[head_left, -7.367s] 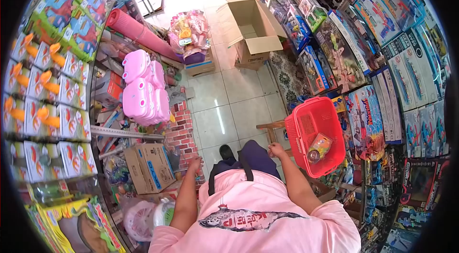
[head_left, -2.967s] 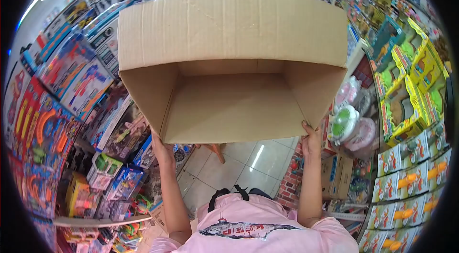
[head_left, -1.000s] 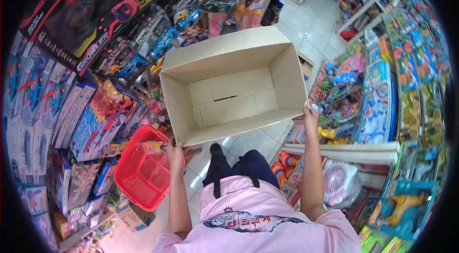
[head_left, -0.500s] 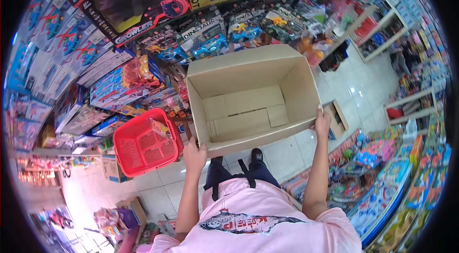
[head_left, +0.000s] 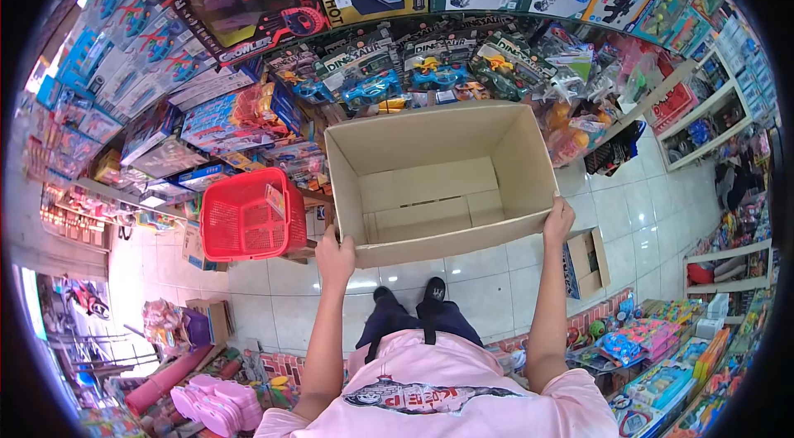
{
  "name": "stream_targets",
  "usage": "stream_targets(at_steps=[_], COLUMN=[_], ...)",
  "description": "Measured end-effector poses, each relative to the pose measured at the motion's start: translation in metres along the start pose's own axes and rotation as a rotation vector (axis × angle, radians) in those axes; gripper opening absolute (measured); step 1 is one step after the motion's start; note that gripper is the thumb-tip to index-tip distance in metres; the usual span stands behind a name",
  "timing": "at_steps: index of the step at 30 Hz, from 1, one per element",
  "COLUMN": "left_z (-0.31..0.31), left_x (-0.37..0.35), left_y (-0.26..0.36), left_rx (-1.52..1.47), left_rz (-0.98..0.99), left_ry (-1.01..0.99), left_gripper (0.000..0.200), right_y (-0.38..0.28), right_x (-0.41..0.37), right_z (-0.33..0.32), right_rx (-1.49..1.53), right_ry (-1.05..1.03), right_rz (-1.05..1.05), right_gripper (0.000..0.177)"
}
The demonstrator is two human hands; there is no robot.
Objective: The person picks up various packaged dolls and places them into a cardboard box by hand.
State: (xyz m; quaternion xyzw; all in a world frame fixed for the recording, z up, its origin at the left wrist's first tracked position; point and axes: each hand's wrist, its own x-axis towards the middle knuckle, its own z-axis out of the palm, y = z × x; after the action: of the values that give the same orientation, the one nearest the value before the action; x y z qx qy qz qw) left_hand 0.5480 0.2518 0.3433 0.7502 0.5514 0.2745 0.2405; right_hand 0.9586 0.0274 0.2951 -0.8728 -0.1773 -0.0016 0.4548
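An open cardboard box (head_left: 430, 190) is held out in front of me, its inside bare down to the bottom flaps. My left hand (head_left: 335, 256) grips its near left corner, fingers closed over the edge. At the near right corner, my right hand (head_left: 559, 220) is closed on the cardboard wall. Just left of the box stands a red plastic basket (head_left: 252, 215) with a small packaged item (head_left: 275, 200) inside. Behind the box, packaged dinosaur toys (head_left: 364, 78) line the shelf.
Large toy boxes (head_left: 240, 4) stand above the shelf. Another cardboard box (head_left: 587, 263) sits on the tiled floor (head_left: 480, 281) at right. Toys in packets (head_left: 637, 343) cover a low display at lower right. Pink items (head_left: 217, 403) lie at lower left.
My view has shifted, showing more floor around my feet. The cardboard box stays in both hands, and the red basket appears slightly higher in view.
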Motion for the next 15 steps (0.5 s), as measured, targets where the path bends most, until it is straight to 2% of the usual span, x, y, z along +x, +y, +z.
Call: stream_targets(at_steps=[2,3,7,9,10,11,12,13,14,15], left_z=[0.001,0.001,0.027,0.038,0.042,0.047,0.051,0.055,0.058,0.062], left_x=[0.001,0.001,-0.011,-0.022,-0.029,-0.035,-0.043,-0.051,-0.06,-0.072], left_y=[0.003,0.003,-0.049,-0.069,-0.076,-0.081,-0.087,-0.095,-0.103,-0.117], left_rx=[-0.046,-0.097,-0.22,-0.51,-0.506,-0.633,-0.758,-0.751,-0.727,-0.703], left_rz=[-0.067,-0.13,-0.093,0.042,0.042,-0.071,-0.187,-0.191,-0.29,-0.391], left_ry=[-0.013,-0.035,-0.01,0.058,0.064,0.041,0.02,0.03,-0.018,-0.067], left_gripper=[0.032,0.037,0.041,0.036,0.036,0.034,0.032,0.032,0.033,0.033], right_y=[0.008,0.012,0.032,0.055,0.063,0.075,0.09,0.12,0.147,0.168], right_x=[-0.005,-0.009,-0.024,-0.028,-0.031,-0.036,-0.041,-0.047,-0.061,-0.081], right_z=[0.011,0.015,0.034,0.052,0.061,0.074,0.078,0.079,0.082,0.088], right_rx=[0.191,0.199,0.267,0.294,0.348,0.404,0.411,0.498,0.576,0.388], right_ry=[0.182,0.178,0.291,0.317,0.367,0.416,0.409,0.212,0.008,-0.068], right_rz=[0.005,0.005,-0.035,-0.067,-0.042,-0.015,-0.015,0.14,0.295,0.098], right_gripper=[0.051,0.051,0.053,0.054,0.051,0.05,0.05,0.045,0.042,0.039])
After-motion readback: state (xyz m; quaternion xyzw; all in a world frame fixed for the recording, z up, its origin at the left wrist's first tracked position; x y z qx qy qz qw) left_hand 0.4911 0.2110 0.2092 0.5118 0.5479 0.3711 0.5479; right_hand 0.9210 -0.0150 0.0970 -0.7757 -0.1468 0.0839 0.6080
